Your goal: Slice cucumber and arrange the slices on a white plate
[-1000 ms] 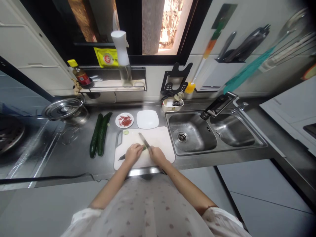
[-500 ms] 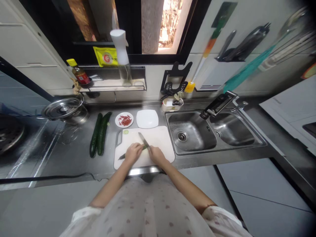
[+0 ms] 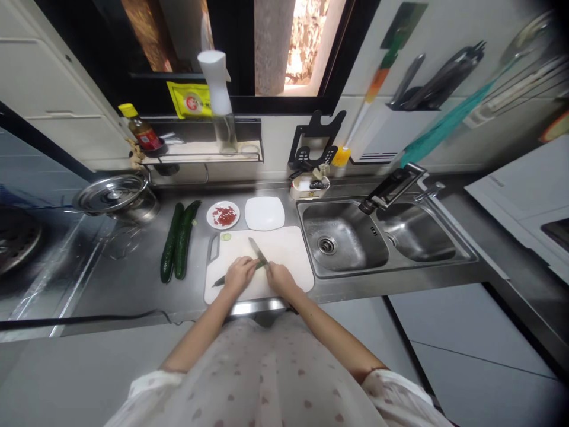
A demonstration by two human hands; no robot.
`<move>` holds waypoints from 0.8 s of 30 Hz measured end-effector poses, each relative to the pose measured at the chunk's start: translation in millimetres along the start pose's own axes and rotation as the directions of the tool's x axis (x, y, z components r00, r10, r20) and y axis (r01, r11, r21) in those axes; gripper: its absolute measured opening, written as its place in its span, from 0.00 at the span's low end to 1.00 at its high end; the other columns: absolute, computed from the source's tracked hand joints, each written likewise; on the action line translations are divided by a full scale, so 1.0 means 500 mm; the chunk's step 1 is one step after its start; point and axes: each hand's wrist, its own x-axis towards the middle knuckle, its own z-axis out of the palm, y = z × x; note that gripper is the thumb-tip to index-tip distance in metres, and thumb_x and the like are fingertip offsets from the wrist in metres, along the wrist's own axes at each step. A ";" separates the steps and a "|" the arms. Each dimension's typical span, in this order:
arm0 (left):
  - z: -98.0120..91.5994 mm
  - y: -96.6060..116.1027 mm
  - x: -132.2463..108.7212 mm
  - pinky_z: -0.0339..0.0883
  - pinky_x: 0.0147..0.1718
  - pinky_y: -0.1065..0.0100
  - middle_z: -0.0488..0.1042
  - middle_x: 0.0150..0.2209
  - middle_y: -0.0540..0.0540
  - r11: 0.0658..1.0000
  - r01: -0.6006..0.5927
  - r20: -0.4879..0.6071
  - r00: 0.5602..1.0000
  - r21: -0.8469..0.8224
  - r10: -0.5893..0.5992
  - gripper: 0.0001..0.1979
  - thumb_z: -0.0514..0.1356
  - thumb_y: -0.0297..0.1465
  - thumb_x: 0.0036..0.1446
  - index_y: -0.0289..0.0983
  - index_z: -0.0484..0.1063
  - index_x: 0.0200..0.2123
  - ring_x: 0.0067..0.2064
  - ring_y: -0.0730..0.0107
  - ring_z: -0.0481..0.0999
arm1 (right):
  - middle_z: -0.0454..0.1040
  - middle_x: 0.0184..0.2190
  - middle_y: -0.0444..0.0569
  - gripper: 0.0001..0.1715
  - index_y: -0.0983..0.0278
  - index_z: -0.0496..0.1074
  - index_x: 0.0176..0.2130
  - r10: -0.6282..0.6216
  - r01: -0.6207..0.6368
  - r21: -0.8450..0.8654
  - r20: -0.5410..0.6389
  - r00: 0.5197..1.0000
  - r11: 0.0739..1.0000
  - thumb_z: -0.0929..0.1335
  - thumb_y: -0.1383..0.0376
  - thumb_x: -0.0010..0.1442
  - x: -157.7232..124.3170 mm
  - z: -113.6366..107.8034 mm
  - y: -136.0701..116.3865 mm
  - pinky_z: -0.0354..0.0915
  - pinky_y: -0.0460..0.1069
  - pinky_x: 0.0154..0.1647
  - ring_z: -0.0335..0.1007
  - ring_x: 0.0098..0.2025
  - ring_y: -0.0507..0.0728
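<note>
On the white cutting board [image 3: 288, 249] lies a dark green cucumber piece [image 3: 219, 281], its pointed end sticking out to the left of my left hand [image 3: 240, 274]. That hand is closed over the piece and hides most of it. My right hand [image 3: 280, 279] grips a knife [image 3: 258, 251], whose blade points up and left across the cucumber's right end. A pale cucumber slice [image 3: 226, 236] rests at the board's upper left corner. Two whole cucumbers [image 3: 176, 243] lie side by side on the counter to the left.
Behind the board stand a small plate [image 3: 223, 215] with chopped red bits and a white square plate [image 3: 265, 212]. A double sink [image 3: 347, 276] adjoins the board on the right. A lidded steel pot [image 3: 118, 198] sits at far left, and a black cable [image 3: 111, 320] runs along the front.
The whole view has shifted very slightly. Both hands, the knife and the cucumber piece keep nearly the same places on the board.
</note>
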 end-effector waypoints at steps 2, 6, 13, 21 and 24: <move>0.001 -0.002 0.000 0.65 0.42 0.66 0.75 0.40 0.46 1.000 -0.003 0.001 1.000 0.001 0.003 0.13 0.55 0.33 0.64 0.43 0.76 0.49 0.42 0.67 0.70 | 0.77 0.39 0.59 0.18 0.72 0.69 0.48 -0.001 0.001 -0.005 -0.003 1.000 1.000 0.55 0.69 0.69 0.003 0.005 0.002 0.61 0.47 0.43 0.73 0.44 0.58; 0.003 -0.004 0.000 0.65 0.42 0.66 0.75 0.40 0.46 1.000 -0.012 -0.006 1.000 0.000 0.012 0.13 0.55 0.33 0.65 0.43 0.76 0.48 0.42 0.67 0.70 | 0.77 0.39 0.60 0.17 0.72 0.68 0.48 0.001 -0.001 -0.016 0.012 1.000 1.000 0.56 0.69 0.68 0.005 0.013 0.004 0.61 0.48 0.44 0.73 0.45 0.58; 0.006 -0.004 -0.001 0.65 0.42 0.66 0.75 0.39 0.45 1.000 -0.017 -0.020 1.000 -0.013 0.017 0.13 0.55 0.32 0.64 0.43 0.76 0.49 0.42 0.67 0.70 | 0.77 0.40 0.61 0.19 0.72 0.68 0.49 0.028 -0.028 0.002 0.064 0.998 1.000 0.55 0.72 0.67 -0.015 0.003 0.000 0.61 0.48 0.45 0.72 0.46 0.58; 0.012 -0.010 -0.001 0.65 0.42 0.66 0.75 0.40 0.46 1.000 -0.013 -0.021 1.000 -0.027 0.012 0.12 0.56 0.32 0.64 0.43 0.76 0.47 0.42 0.67 0.71 | 0.76 0.41 0.61 0.17 0.72 0.68 0.49 0.060 -0.061 0.006 0.139 0.989 0.998 0.56 0.72 0.66 -0.052 -0.008 0.005 0.61 0.48 0.42 0.73 0.44 0.59; 0.012 -0.010 0.000 0.65 0.42 0.66 0.75 0.39 0.46 0.999 -0.012 -0.017 1.000 -0.032 0.012 0.12 0.56 0.32 0.64 0.43 0.76 0.47 0.42 0.67 0.71 | 0.76 0.41 0.61 0.17 0.72 0.68 0.49 0.051 -0.051 -0.002 0.149 0.988 0.999 0.56 0.72 0.66 -0.057 -0.013 0.008 0.61 0.48 0.41 0.73 0.44 0.59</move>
